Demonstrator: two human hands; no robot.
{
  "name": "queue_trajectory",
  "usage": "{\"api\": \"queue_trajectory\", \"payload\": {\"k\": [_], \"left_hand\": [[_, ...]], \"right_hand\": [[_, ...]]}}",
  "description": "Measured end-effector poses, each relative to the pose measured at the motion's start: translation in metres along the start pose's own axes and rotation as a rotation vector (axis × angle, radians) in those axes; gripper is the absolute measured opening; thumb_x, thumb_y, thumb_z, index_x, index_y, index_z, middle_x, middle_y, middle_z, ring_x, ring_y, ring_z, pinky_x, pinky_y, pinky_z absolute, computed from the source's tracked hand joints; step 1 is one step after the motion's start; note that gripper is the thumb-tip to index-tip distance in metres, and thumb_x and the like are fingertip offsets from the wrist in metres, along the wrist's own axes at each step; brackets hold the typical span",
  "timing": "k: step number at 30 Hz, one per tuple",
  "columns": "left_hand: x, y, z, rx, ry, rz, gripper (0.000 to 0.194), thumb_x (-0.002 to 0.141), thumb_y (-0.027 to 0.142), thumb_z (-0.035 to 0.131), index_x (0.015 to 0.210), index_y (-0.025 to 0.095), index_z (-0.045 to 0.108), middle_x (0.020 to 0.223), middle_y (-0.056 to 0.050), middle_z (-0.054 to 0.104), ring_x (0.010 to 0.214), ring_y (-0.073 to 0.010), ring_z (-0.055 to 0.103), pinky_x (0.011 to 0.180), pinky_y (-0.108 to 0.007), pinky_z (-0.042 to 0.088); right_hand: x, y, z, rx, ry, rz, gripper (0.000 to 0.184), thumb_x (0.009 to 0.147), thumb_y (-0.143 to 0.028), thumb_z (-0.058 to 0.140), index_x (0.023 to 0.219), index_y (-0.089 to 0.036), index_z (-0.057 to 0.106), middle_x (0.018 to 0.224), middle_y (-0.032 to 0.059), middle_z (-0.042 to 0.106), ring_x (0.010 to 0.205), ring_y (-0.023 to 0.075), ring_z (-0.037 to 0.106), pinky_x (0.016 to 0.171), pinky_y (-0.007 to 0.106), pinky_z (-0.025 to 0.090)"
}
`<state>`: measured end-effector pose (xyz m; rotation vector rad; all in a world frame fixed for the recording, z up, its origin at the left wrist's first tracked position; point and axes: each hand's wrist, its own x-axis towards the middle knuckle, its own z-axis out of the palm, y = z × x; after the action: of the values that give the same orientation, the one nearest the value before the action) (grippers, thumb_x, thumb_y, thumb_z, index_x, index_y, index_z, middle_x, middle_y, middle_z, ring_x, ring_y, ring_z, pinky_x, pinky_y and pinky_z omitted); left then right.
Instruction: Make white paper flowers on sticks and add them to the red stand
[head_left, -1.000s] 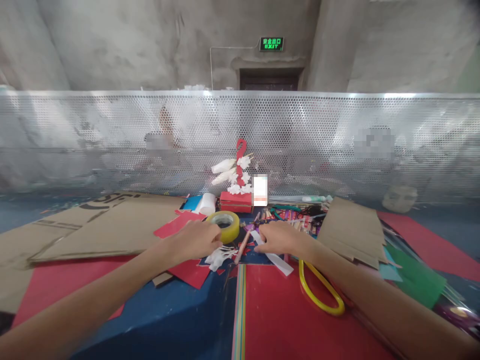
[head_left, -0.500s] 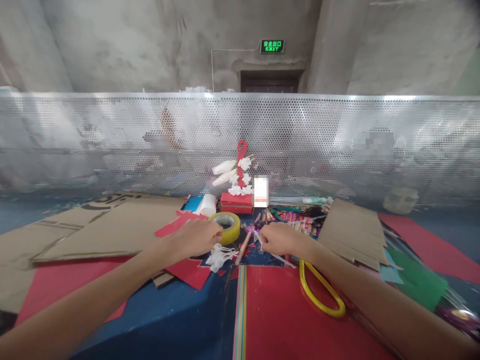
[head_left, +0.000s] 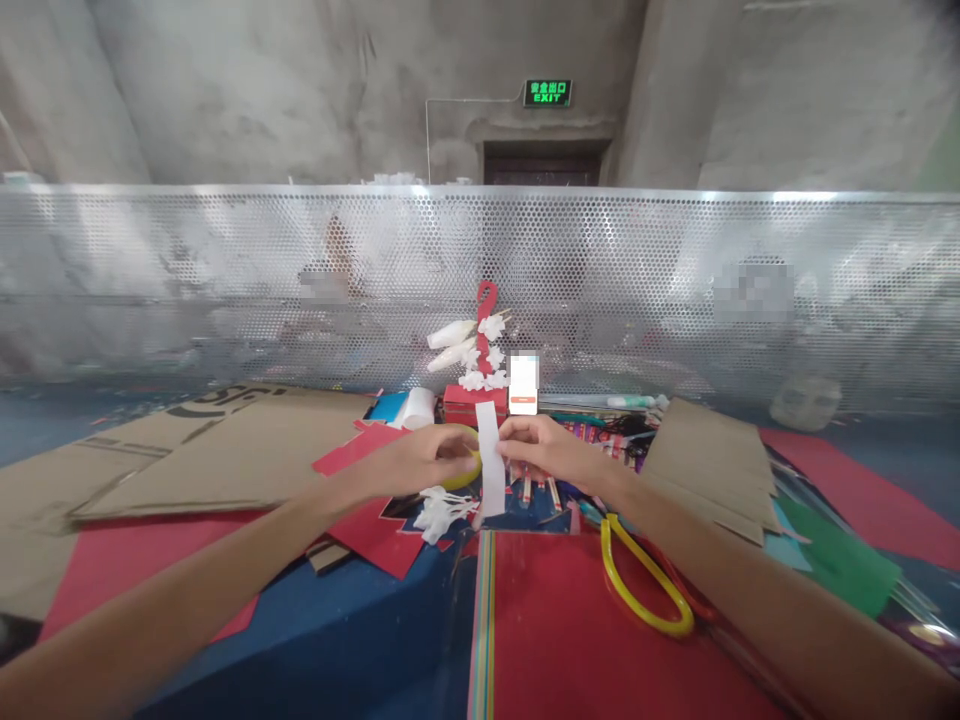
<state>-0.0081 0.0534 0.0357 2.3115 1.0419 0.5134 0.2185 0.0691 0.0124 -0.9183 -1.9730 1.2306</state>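
A white paper strip [head_left: 491, 470] stands nearly upright in the middle. My right hand [head_left: 551, 450] pinches its right edge between thumb and fingers. On the other side, my left hand [head_left: 427, 455] has curved fingers held apart, their tips close to the strip's left edge. Partly hidden behind that hand is a roll of yellow tape [head_left: 463, 480]. White paper flowers on thin stems [head_left: 442, 513] lie just below it. Beyond the strip stands a red box [head_left: 459, 402] with a red hooked upright [head_left: 484, 300] that bears white blossoms [head_left: 491, 327] and buds.
Red sheets [head_left: 600, 620] lie stacked in front, with yellow-handled scissors [head_left: 645, 585] on top. Cardboard [head_left: 247, 455] covers the left and more cardboard [head_left: 709, 470] lies at right. A phone [head_left: 523, 385] with a lit screen stands beside the red box. A perforated metal panel [head_left: 225, 280] closes the back.
The white strip now stands open and flat between my hands, where earlier only a thin white band showed at my right hand. My left fingers have loosened and moved right, covering the tape.
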Motion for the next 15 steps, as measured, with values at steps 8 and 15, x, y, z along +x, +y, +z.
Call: {"api": "queue_trajectory", "payload": {"k": [8, 15], "left_hand": [[0.01, -0.016, 0.015, -0.285, 0.057, 0.022, 0.033, 0.084, 0.046, 0.06, 0.081, 0.013, 0.061, 0.072, -0.002, 0.056, 0.062, -0.0107, 0.047, 0.058, -0.024, 0.036], [0.008, -0.01, 0.014, -0.252, 0.119, 0.008, 0.034, 0.08, 0.046, 0.064, 0.072, 0.014, 0.058, 0.064, 0.003, 0.048, 0.057, -0.0087, 0.039, 0.053, -0.023, 0.029]], "right_hand": [[0.003, 0.006, 0.013, 0.102, 0.084, -0.047, 0.025, 0.081, -0.041, 0.065, 0.083, -0.016, 0.06, 0.065, -0.001, 0.061, 0.046, 0.0071, 0.051, 0.038, 0.017, 0.034], [0.002, 0.002, 0.018, 0.15, 0.075, -0.12, 0.026, 0.076, -0.036, 0.072, 0.087, -0.016, 0.061, 0.075, 0.001, 0.065, 0.063, 0.011, 0.059, 0.053, 0.022, 0.047]]}}
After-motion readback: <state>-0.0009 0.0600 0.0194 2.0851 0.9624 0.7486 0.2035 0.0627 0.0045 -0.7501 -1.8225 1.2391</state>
